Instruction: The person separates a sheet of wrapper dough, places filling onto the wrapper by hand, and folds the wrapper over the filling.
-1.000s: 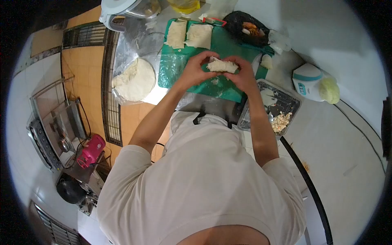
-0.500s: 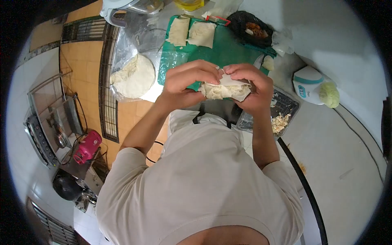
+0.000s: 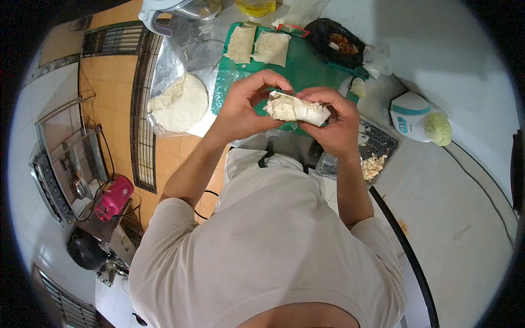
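Observation:
A folded pale dough wrapper [image 3: 298, 109] with crumpled, layered edges is held up in front of my body. My right hand [image 3: 340, 117] grips its right end, fingers above and thumb below. At the left end, my left hand [image 3: 246, 109] has its fingers apart: the fingers arch above the wrapper and the thumb is by its lower edge. Beneath and beyond is a green cutting board [image 3: 229, 90], where two flat pale wrapper pieces, a narrow one [image 3: 239, 45] and a squarer one [image 3: 271, 48], lie at the back.
Left of the board, round dough sheets [image 3: 186, 104] lie on plastic. A black plastic bag [image 3: 322, 35] with reddish-brown contents is at back right. Chopped pale food fills part of a clear tray [image 3: 391, 143]. A white-and-teal appliance [image 3: 410, 112] stands right, beside a green rounded vegetable [image 3: 438, 129].
The wrapper has turned and tilted in my hands, showing a rounder, rolled side. My left fingers have lifted off its top, while my right hand keeps its grip.

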Action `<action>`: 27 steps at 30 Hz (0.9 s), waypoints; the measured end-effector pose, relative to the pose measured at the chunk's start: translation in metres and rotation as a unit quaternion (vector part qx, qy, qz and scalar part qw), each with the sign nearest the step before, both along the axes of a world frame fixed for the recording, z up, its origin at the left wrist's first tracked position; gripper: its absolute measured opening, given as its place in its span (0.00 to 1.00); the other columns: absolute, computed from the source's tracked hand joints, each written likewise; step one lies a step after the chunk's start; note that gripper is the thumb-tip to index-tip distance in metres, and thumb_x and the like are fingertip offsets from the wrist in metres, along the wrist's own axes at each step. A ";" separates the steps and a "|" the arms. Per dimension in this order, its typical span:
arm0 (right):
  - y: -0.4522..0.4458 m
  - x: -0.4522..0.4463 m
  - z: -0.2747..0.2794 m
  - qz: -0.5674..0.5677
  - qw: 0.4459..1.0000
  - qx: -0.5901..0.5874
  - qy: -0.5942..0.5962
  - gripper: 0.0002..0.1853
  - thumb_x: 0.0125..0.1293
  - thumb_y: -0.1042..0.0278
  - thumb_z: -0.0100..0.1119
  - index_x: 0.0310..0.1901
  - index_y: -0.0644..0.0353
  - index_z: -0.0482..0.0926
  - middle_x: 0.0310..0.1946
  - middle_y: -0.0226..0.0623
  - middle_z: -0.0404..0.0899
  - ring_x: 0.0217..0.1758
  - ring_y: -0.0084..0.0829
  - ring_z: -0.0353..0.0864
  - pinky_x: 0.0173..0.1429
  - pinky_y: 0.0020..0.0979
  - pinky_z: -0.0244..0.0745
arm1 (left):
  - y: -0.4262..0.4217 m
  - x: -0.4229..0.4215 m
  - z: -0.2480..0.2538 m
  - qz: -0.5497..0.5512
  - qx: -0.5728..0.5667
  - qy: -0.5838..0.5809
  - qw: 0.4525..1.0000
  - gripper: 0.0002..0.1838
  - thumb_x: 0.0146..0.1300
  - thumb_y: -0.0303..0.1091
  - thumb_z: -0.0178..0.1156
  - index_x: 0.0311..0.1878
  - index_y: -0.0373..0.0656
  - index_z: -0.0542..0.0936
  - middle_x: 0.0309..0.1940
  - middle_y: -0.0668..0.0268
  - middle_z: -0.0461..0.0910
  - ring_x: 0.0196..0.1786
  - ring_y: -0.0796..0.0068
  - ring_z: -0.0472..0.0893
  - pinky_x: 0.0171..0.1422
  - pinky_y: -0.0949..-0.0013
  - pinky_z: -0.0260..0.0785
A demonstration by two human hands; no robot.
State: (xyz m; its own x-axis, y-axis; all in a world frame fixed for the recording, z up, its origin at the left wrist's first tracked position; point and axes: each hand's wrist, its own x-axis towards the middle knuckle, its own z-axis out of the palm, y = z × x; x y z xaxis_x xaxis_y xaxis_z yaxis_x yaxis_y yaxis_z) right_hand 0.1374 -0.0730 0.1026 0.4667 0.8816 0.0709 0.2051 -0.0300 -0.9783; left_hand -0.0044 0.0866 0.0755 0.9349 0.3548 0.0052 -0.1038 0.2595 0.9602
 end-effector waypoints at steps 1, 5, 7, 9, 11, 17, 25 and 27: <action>-0.001 -0.001 -0.002 0.000 1.000 0.001 0.015 0.25 0.44 0.91 0.73 0.46 0.62 0.79 0.47 0.44 0.84 0.53 0.33 0.84 0.55 0.33 0.80 | 0.001 -0.001 0.000 -0.008 -0.007 0.009 1.000 0.31 0.44 0.17 0.77 0.54 0.41 0.77 0.53 0.62 0.77 0.60 0.68 0.78 0.66 0.65 0.70; -0.001 -0.003 -0.003 -0.008 1.000 0.009 0.003 0.26 0.43 0.91 0.73 0.46 0.62 0.79 0.48 0.43 0.84 0.54 0.33 0.84 0.56 0.32 0.79 | 0.005 -0.003 0.000 -0.032 0.004 -0.018 0.999 0.38 0.44 0.23 0.79 0.61 0.43 0.74 0.59 0.61 0.73 0.66 0.67 0.73 0.69 0.63 0.68; -0.001 -0.002 -0.004 -0.008 0.999 0.035 -0.022 0.26 0.43 0.91 0.74 0.46 0.62 0.78 0.48 0.44 0.84 0.53 0.33 0.84 0.56 0.32 0.79 | 0.007 -0.003 0.006 -0.042 -0.020 -0.047 0.998 0.41 0.46 0.23 0.78 0.66 0.44 0.72 0.63 0.63 0.71 0.70 0.70 0.69 0.69 0.63 0.69; 0.002 -0.006 -0.001 -0.047 0.998 0.033 0.019 0.23 0.45 0.84 0.77 0.45 0.60 0.80 0.46 0.40 0.86 0.51 0.31 0.85 0.54 0.31 0.80 | 0.006 -0.005 0.004 -0.043 -0.104 -0.055 0.992 0.45 0.47 0.27 0.79 0.70 0.45 0.68 0.67 0.62 0.69 0.72 0.70 0.67 0.70 0.63 0.68; 0.003 -0.010 0.002 -0.084 0.994 0.016 0.069 0.22 0.47 0.80 0.78 0.45 0.60 0.81 0.45 0.38 0.86 0.49 0.29 0.86 0.53 0.31 0.81 | 0.005 -0.007 0.002 -0.036 -0.187 -0.049 0.981 0.46 0.48 0.31 0.80 0.71 0.45 0.67 0.68 0.61 0.68 0.73 0.70 0.66 0.70 0.62 0.67; 0.006 -0.012 0.005 -0.141 0.957 -0.103 0.230 0.26 0.50 0.72 0.80 0.51 0.64 0.79 0.44 0.36 0.84 0.46 0.25 0.84 0.52 0.29 0.81 | 0.003 -0.011 -0.002 -0.036 -0.190 0.067 0.979 0.39 0.54 0.34 0.75 0.68 0.37 0.71 0.62 0.60 0.77 0.66 0.67 0.76 0.73 0.60 0.65; 0.009 -0.008 -0.017 -0.119 0.928 -0.094 0.341 0.29 0.51 0.70 0.80 0.55 0.65 0.77 0.47 0.37 0.84 0.49 0.27 0.85 0.56 0.30 0.80 | 0.000 -0.007 -0.010 0.012 -0.173 0.145 0.974 0.24 0.58 0.23 0.71 0.59 0.38 0.78 0.51 0.68 0.82 0.51 0.77 0.82 0.59 0.72 0.76; 0.010 -0.008 -0.018 -0.103 0.925 -0.089 0.356 0.30 0.53 0.69 0.78 0.57 0.65 0.76 0.48 0.38 0.84 0.50 0.28 0.85 0.57 0.30 0.80 | 0.001 -0.007 -0.009 0.012 -0.171 0.154 0.973 0.24 0.59 0.23 0.71 0.59 0.39 0.78 0.52 0.68 0.82 0.51 0.77 0.82 0.59 0.71 0.77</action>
